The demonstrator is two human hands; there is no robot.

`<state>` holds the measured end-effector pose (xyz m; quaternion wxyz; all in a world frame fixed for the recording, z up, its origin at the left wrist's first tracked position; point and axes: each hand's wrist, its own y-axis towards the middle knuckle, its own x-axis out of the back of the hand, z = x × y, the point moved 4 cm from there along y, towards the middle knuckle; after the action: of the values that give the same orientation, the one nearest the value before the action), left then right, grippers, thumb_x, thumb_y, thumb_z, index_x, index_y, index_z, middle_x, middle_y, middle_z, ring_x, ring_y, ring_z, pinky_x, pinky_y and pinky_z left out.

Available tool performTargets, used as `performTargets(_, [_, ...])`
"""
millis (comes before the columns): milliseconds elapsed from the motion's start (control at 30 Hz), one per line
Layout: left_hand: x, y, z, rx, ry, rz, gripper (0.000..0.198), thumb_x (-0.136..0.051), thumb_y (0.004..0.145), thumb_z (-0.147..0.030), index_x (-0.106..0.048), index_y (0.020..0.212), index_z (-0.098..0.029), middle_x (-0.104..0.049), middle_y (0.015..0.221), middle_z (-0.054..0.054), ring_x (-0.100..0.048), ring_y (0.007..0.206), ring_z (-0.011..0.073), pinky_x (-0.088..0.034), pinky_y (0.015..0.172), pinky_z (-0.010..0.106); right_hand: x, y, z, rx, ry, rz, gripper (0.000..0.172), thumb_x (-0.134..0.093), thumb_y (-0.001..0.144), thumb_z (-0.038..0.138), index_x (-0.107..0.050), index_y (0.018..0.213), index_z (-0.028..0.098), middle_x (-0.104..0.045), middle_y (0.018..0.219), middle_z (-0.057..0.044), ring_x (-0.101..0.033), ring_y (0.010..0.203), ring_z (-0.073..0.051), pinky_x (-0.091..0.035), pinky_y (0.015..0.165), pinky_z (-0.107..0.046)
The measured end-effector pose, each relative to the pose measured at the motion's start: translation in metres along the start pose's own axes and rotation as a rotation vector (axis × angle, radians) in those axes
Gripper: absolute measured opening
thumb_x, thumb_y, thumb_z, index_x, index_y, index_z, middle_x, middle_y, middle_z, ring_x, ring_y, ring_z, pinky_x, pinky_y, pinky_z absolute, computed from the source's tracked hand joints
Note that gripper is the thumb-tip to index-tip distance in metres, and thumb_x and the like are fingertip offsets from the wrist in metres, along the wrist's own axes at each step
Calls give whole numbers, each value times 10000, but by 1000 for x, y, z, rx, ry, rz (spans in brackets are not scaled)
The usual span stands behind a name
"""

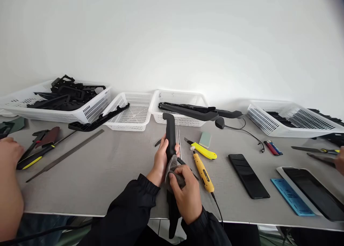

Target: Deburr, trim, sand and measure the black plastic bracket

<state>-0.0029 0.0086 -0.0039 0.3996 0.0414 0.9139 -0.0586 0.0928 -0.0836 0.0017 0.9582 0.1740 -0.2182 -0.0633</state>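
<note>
Right hand [186, 194] pinches a grey cloth [172, 162] between thumb and fingers, pressing it to a black part [170, 140]; the left hand [159, 161] grips that part above the cloth, fingers wrapped round behind. The part runs from 12 o'clock to 6, bent end away, near end past the table [134, 199] edge. To rub well, I'd keep the left grip firm and close to the cloth, follow the part's length with even pressure, and turn to a clean fold often. Elbow room matters: the cutter [204, 151] at 2 o'clock shows its blade, and the corded tool [203, 171] sits just beside at 3. As for writing, the tool's dark label and the marks on the blue strip [292, 197], farther out at 3, are too small to read; no brand is legible.
</note>
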Motion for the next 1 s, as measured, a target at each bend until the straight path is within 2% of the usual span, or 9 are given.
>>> performTargets(133, [-1,0,0,-34,4,-9,433,-716,979,-506,-554,1316,-287,-591,732,-37,-550,634,139,-479,644,241,8,-43,-7,55,-45,63,146,-604,1013,199,-602,874,244,-666,932,-39,-673,825,-201,-548,755,-301])
performTargets(233, [-2,-1,-9,-84,-17,-39,326,-675,1021,-450,-561,1278,-284,-597,762,-27,-552,672,142,-482,678,249,12,-78,-17,79,-80,113,119,-609,993,177,-602,902,252,-666,971,-46,-670,833,-207,-554,749,-307])
performTargets(367, [-3,-2,-21,-104,-10,-62,246,-662,1029,-438,-583,1199,-278,-574,764,-20,-545,710,158,-480,697,265,14,-93,-22,131,-159,152,130,-667,967,166,-616,884,253,-659,936,-46,-634,837,-225,-556,734,-334])
performTargets(533, [-6,-2,-23,-52,-44,-59,234,-702,996,-432,-589,1131,-276,-563,754,-20,-539,708,155,-486,704,252,12,-65,-9,146,-178,204,143,-696,966,156,-627,882,249,-683,943,-38,-629,883,-231,-553,753,-344])
performTargets(700, [-15,-16,-7,30,-29,-16,425,-731,969,-476,-613,1327,-282,-663,813,14,-648,731,194,-552,721,304,15,-18,1,61,-114,77,174,-615,1057,277,-640,887,251,-691,965,-62,-631,938,-260,-525,822,-394])
performTargets(767, [-16,-25,2,77,-8,-14,478,-725,980,-496,-620,1398,-290,-734,939,51,-725,863,235,-591,807,347,18,1,1,44,-93,37,203,-608,1062,321,-623,872,249,-691,949,-59,-638,956,-267,-519,856,-410])
performTargets(833, [-12,-35,9,71,71,-53,473,-731,989,-537,-671,1395,-303,-777,1130,82,-746,1101,276,-596,926,358,23,19,0,52,-75,-10,227,-596,1063,346,-609,858,249,-701,978,-70,-645,1086,-296,-501,978,-463])
performTargets(900, [-5,-44,13,28,162,-92,453,-729,993,-580,-725,1364,-320,-746,1373,85,-659,1363,296,-563,1052,346,28,34,1,55,-61,-47,241,-592,1059,361,-591,845,251,-689,946,-62,-641,1082,-295,-485,1001,-472])
performTargets(1000, [3,-54,16,-10,230,-102,445,-720,998,-593,-747,1363,-339,-655,1563,62,-500,1559,299,-507,1163,349,34,49,3,40,-39,-93,235,-603,1048,387,-587,860,247,-662,893,-38,-612,905,-247,-490,863,-406])
